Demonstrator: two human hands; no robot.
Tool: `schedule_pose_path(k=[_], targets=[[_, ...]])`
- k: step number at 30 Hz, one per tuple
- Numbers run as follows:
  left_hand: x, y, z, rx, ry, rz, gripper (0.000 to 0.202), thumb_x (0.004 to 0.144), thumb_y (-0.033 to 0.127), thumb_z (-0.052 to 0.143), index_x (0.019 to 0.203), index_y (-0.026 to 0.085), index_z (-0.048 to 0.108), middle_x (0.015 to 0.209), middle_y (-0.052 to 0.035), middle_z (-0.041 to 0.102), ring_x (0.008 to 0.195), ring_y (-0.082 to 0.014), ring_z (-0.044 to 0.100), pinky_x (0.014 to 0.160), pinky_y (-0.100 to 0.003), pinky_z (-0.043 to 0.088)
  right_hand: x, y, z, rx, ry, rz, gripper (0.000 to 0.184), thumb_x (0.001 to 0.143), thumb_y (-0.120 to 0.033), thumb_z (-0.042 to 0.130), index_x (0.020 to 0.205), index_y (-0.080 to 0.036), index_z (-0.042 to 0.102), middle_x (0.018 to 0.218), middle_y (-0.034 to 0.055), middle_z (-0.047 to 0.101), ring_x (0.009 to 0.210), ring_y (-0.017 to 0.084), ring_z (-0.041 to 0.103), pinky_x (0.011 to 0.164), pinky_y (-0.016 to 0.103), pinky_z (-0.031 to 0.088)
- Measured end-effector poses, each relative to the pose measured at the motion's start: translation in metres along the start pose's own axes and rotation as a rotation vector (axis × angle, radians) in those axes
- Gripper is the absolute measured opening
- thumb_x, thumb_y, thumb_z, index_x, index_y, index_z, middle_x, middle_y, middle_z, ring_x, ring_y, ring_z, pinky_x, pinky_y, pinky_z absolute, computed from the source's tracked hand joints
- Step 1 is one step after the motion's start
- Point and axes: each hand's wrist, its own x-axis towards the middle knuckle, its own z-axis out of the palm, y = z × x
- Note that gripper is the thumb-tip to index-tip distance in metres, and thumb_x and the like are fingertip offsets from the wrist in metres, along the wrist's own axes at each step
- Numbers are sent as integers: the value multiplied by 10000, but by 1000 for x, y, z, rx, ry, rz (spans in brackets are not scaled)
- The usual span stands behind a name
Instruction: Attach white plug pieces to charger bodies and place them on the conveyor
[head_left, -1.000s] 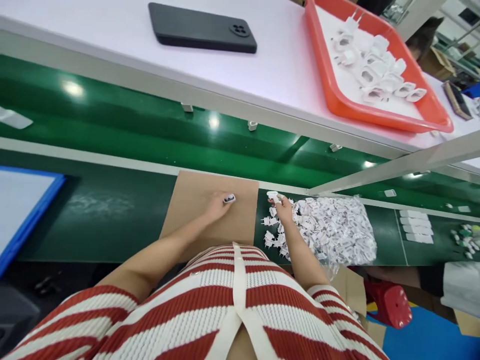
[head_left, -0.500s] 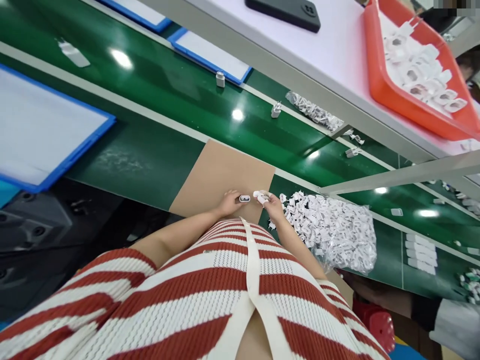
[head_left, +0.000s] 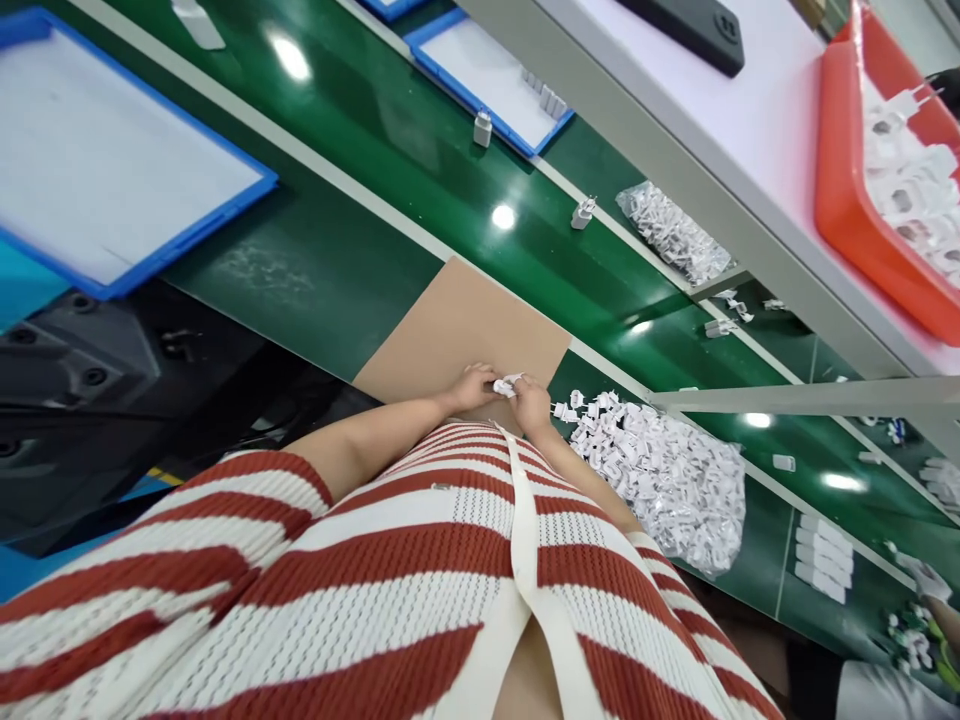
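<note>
Over the brown cardboard sheet, my left hand is closed on a white charger housing. Against its end, my right hand pinches a small white plug part. The two pieces meet between my fingertips; how far they fit together is hidden. Just right of my right hand, a heap of white plug parts spills from a clear plastic bag.
A green conveyor belt runs behind the cardboard with scattered chargers, one being a white charger. A blue-rimmed tray lies left. Upper right, a shelf carries a black phone and a red bin of white parts.
My hands have come together, bringing the plug part against the open end of the charger housing. The view has shifted and turned slightly.
</note>
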Motion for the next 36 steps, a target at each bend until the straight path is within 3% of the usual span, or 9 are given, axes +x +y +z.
schedule_pose_path(k=[11, 24, 28, 36], targets=[[0, -1, 0, -14, 13, 18, 305, 829, 461, 789, 1041, 243, 807, 1099, -83, 746, 1076, -279, 628, 988, -418, 428, -2, -10, -3, -276, -94, -53, 209, 964, -124, 553, 1010, -196, 744, 1120, 119, 709, 1061, 259, 606, 898, 341, 453], [1, -7, 3, -6, -9, 11, 262, 804, 406, 812, 1006, 240, 812, 1116, -83, 734, 1096, -286, 612, 995, -422, 413, -8, -19, -5, -357, -92, -85, 295, 971, -161, 531, 1183, -195, 734, 1161, 143, 705, 1094, 282, 599, 934, 370, 448], [2, -7, 3, 6, -10, 11, 273, 809, 425, 811, 1001, 231, 809, 1119, -83, 730, 1087, -283, 613, 997, -426, 412, -5, -22, -12, -397, -69, -52, 280, 962, -176, 535, 1153, -166, 739, 1154, 168, 695, 1081, 299, 592, 918, 390, 431], [0, -6, 1, 14, -20, 8, 311, 827, 438, 785, 1076, 252, 801, 1127, -76, 740, 1113, -279, 625, 994, -421, 421, -4, -21, -6, -462, -140, -57, 263, 982, -192, 526, 1142, -180, 734, 1122, 127, 716, 1048, 260, 618, 937, 368, 395]])
